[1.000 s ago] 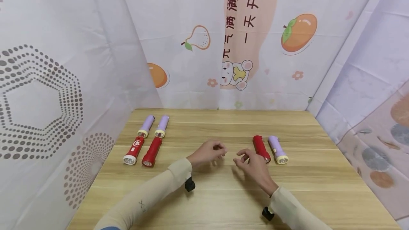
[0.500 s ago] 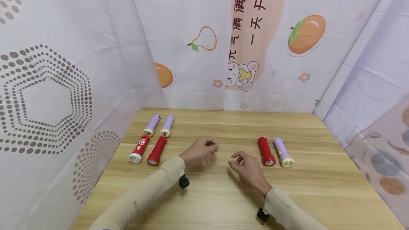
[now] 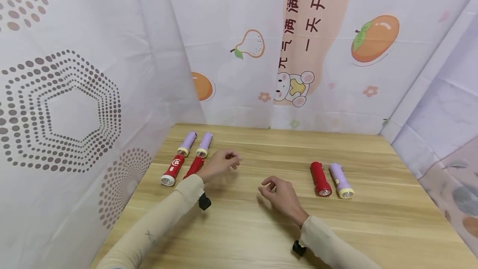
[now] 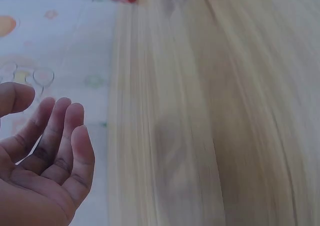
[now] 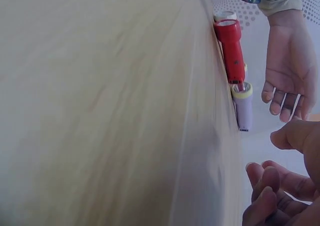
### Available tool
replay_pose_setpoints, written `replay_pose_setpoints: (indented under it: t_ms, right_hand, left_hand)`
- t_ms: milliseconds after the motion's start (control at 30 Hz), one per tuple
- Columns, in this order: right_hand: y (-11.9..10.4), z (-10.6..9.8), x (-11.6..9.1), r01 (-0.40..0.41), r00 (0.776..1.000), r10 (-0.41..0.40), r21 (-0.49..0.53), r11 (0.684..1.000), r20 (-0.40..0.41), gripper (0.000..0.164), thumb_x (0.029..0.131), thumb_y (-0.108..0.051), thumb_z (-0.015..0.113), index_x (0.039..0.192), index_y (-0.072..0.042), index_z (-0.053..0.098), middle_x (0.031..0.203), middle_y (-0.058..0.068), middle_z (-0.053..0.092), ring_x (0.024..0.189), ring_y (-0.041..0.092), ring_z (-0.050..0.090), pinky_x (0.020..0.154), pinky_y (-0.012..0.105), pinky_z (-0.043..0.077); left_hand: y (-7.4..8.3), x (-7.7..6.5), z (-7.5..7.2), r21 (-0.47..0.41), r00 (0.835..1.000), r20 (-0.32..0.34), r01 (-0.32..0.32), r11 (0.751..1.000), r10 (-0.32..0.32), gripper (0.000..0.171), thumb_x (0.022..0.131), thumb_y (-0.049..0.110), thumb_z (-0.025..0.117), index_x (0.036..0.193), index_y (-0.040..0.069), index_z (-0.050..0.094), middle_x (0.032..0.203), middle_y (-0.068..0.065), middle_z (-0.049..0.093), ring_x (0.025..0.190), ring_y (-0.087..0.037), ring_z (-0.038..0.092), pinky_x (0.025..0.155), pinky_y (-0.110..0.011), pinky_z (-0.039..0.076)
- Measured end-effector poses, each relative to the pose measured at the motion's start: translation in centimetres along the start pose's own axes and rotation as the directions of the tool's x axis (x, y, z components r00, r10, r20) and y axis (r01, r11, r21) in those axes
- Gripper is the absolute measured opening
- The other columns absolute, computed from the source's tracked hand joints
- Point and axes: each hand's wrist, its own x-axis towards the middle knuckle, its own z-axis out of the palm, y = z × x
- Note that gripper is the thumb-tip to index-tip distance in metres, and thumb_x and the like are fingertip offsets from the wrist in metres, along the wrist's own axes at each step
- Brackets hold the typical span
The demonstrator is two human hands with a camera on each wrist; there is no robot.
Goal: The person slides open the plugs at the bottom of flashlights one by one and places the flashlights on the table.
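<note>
In the head view, my left hand (image 3: 221, 165) is over the table beside the left group of flashlights, its fingers loosely bent and nothing in them. Its wrist partly hides a red flashlight (image 3: 195, 167). Left of that lies a red flashlight with a white head and white mark (image 3: 173, 169). Behind these two lie a purple flashlight (image 3: 188, 143) and another purple flashlight (image 3: 205, 143), both with pale yellow heads. My right hand (image 3: 281, 196) hovers over the middle, relaxed and holding nothing. To its right lie a red flashlight (image 3: 320, 177) and a purple flashlight (image 3: 340, 179).
The wooden table (image 3: 261, 227) is walled by a printed curtain (image 3: 231, 78) at the back and patterned cloth on both sides. Each wrist carries a small black device, such as the one under the left cuff (image 3: 204, 201).
My left hand has moved left toward the left flashlights, now covering part of a red one. My right hand has drifted left, away from the right pair. The head view has turned left.
</note>
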Motion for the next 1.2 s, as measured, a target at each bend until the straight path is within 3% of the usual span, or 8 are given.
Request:
replay_pose_setpoints:
  t_ms: [333, 600, 833, 1033, 1200]
  right_hand:
    - [-1.5, 1.9, 0.9, 0.049, 0.997, -0.051, 0.031, 0.998, 0.061, 0.019, 0.095, -0.031, 0.074, 0.104, -0.014, 0.073, 0.079, -0.007, 0.065, 0.059, 0.008, 0.054, 0.053, 0.025, 0.045]
    - [-2.5, 3.4, 1.0, 0.081, 0.991, -0.086, 0.051, 0.995, 0.106, 0.020, 0.097, -0.033, 0.072, 0.103, -0.014, 0.073, 0.079, -0.008, 0.067, 0.060, 0.007, 0.055, 0.055, 0.025, 0.046]
    - [-2.9, 4.3, 1.1, 0.084, 0.987, -0.092, 0.069, 0.994, 0.133, 0.021, 0.097, -0.034, 0.071, 0.102, -0.013, 0.073, 0.080, -0.007, 0.069, 0.062, 0.007, 0.057, 0.056, 0.026, 0.047]
    - [-3.7, 5.3, 1.3, 0.078, 0.982, -0.093, 0.096, 0.992, 0.164, 0.018, 0.099, -0.031, 0.069, 0.101, -0.014, 0.073, 0.081, -0.006, 0.070, 0.062, 0.007, 0.058, 0.055, 0.026, 0.048]
    - [-4.6, 6.5, 1.5, 0.084, 0.978, -0.105, 0.120, 0.989, 0.181, 0.017, 0.099, -0.029, 0.069, 0.099, -0.013, 0.074, 0.080, -0.005, 0.070, 0.060, 0.007, 0.058, 0.054, 0.025, 0.048]
  left_hand:
    - [-1.3, -1.0, -3.8, -0.008, 0.995, -0.093, 0.043, 0.999, -0.043, 0.031, 0.106, 0.026, 0.061, 0.118, -0.002, 0.067, 0.103, -0.013, 0.070, 0.091, -0.022, 0.068, 0.080, -0.037, 0.058]
    - [-1.9, -1.8, -6.5, -0.035, 0.978, -0.185, 0.089, 0.995, -0.094, 0.033, 0.104, 0.025, 0.064, 0.118, -0.004, 0.067, 0.104, -0.017, 0.071, 0.092, -0.028, 0.069, 0.085, -0.049, 0.058]
    - [-3.7, -1.8, -8.4, -0.141, 0.957, -0.238, 0.137, 0.981, -0.168, 0.036, 0.104, 0.024, 0.064, 0.120, -0.008, 0.064, 0.111, -0.025, 0.067, 0.098, -0.035, 0.065, 0.081, -0.038, 0.056]
    - [-4.6, -1.9, -9.7, 0.029, 0.938, -0.302, 0.188, 0.982, -0.171, 0.028, 0.104, 0.026, 0.061, 0.115, 0.001, 0.069, 0.100, -0.016, 0.070, 0.086, -0.024, 0.063, 0.071, -0.030, 0.053]
    - [-5.0, -2.0, -10.6, 0.080, 0.931, -0.320, 0.208, 0.975, -0.172, 0.028, 0.104, 0.027, 0.061, 0.115, 0.002, 0.069, 0.096, -0.012, 0.068, 0.086, -0.023, 0.062, 0.071, -0.031, 0.051]
